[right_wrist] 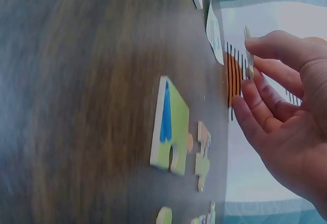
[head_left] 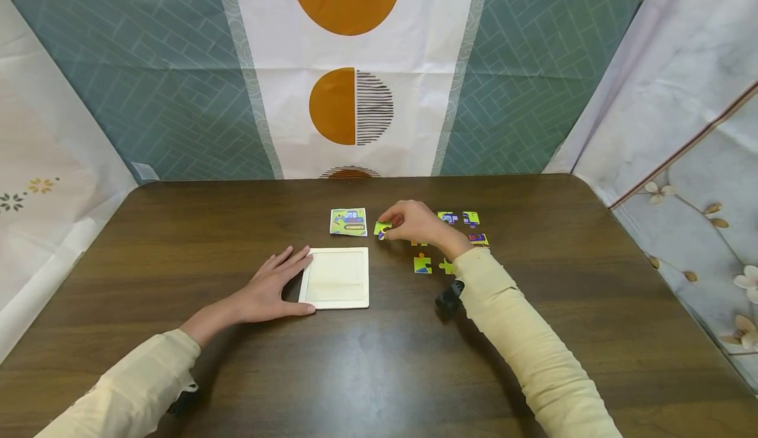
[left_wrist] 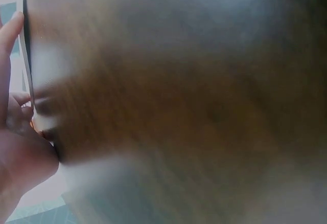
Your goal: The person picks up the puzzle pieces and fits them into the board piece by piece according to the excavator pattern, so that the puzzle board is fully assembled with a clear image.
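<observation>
My right hand (head_left: 417,222) pinches a green puzzle piece (head_left: 381,229) between thumb and fingertips. In the right wrist view this piece (right_wrist: 249,55) is seen edge-on, lifted off the table. My left hand (head_left: 275,290) lies at the left side of a square, cream-coloured puzzle tray (head_left: 334,278). Its fingers are spread and fairly straight, with the fingertips at the upper left corner and the thumb at the lower left. The left wrist view shows the thumb (left_wrist: 11,32) against the tray's edge. Behind the tray lies a picture card (head_left: 348,221) with a blue digger on green.
Several loose puzzle pieces lie right of the tray, among them a green one (head_left: 422,265), one at the back (head_left: 471,218) and a striped one (head_left: 478,240). The right forearm partly covers this group. Fabric hangings (head_left: 349,122) stand behind the brown table (head_left: 237,385).
</observation>
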### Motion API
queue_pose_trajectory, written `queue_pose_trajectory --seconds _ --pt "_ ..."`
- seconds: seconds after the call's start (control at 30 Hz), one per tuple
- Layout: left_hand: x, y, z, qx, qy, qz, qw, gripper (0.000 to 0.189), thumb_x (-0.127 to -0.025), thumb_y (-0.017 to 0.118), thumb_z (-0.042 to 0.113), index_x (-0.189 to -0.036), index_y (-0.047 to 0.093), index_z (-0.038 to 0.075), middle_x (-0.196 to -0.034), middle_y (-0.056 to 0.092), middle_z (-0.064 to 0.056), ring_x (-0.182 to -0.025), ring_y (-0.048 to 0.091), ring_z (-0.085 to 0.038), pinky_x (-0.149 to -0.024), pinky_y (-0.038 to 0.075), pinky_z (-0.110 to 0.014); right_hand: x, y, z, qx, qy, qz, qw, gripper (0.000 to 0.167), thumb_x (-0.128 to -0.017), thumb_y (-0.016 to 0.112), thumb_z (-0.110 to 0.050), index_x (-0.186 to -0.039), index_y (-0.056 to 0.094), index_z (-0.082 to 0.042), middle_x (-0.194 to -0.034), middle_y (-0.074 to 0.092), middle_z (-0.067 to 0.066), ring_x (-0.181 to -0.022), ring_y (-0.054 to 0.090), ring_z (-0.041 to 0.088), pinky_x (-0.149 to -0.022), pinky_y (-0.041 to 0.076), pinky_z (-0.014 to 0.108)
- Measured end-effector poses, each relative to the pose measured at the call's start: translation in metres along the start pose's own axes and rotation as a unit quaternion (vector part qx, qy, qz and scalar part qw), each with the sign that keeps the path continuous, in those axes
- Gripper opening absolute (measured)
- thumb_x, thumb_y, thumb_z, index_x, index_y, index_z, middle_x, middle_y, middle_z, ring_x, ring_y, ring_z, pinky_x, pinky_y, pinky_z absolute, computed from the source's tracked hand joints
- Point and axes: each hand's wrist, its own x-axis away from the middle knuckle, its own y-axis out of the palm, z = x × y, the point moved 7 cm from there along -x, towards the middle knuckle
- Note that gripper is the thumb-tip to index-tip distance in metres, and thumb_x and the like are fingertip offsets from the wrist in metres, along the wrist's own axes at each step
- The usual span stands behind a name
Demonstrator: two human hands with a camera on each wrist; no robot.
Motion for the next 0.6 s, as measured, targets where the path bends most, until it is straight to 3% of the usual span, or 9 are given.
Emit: queue_pose_trajectory --seconds 0.23,0.6 --pt "-0.001 0.001 -0.001 0.003 -0.004 -0.001 1.0 0.094 -0.08 0.074 0.049 -0.149 0.033 0.001 -0.157 0.022 -0.015 -0.143 0.009 -0.042 -0.111 0.002 -0.062 -0.003 0.01 -0.015 0.021 -0.021 -0.013 0.9995 0.035 -0.08 0.073 -0.01 -0.114 0.071 -0.002 -0.109 0.064 0.008 -0.096 0.056 0.023 -0.082 0.049 0.032" --pt "-0.002 0.001 0.0 0.001 -0.006 -0.002 1.0 0.094 -0.08 0.074 0.049 -0.149 0.034 0.0 -0.157 0.023 -0.017 -0.142 0.01 -0.044 -0.11 0.003 -0.063 -0.011 0.034 -0.036 0.026 -0.039 -0.029 0.9985 0.032 -0.079 0.077 -0.012 -0.11 0.073 -0.003 -0.095 0.064 0.003 -0.086 0.056 0.017 -0.074 0.046 0.024"
